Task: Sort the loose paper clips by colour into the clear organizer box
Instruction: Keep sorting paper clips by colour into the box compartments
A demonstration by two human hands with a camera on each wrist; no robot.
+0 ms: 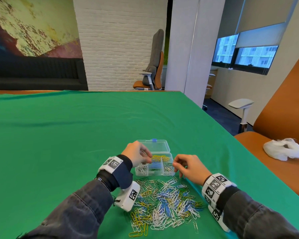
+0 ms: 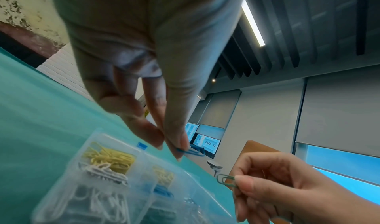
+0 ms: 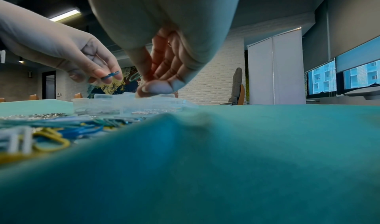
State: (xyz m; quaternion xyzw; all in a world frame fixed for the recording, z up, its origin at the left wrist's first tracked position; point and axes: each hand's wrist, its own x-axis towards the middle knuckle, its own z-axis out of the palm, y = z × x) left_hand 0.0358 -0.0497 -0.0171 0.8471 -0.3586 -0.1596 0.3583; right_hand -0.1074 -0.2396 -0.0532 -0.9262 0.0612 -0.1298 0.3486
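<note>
A clear organizer box [image 1: 166, 173] lies open on the green cloth, lid [image 1: 155, 145] flipped back, with yellow, white, blue and silver clips in separate compartments. A heap of loose paper clips [image 1: 164, 200] in mixed colours lies in front of it. My left hand [image 1: 149, 158] hovers over the box's left side and pinches a blue clip [image 2: 191, 152] between thumb and fingertip. My right hand [image 1: 174, 165] is at the box's right edge and pinches a green clip [image 2: 226, 180]. The box [image 3: 123, 104] shows low and blurred in the right wrist view.
The green-covered table [image 1: 76, 135] stretches far back and left. Its right edge runs close to my right arm. An orange chair [image 1: 283, 135] with a white plastic bag [image 1: 281, 150] on the seat stands beside that edge.
</note>
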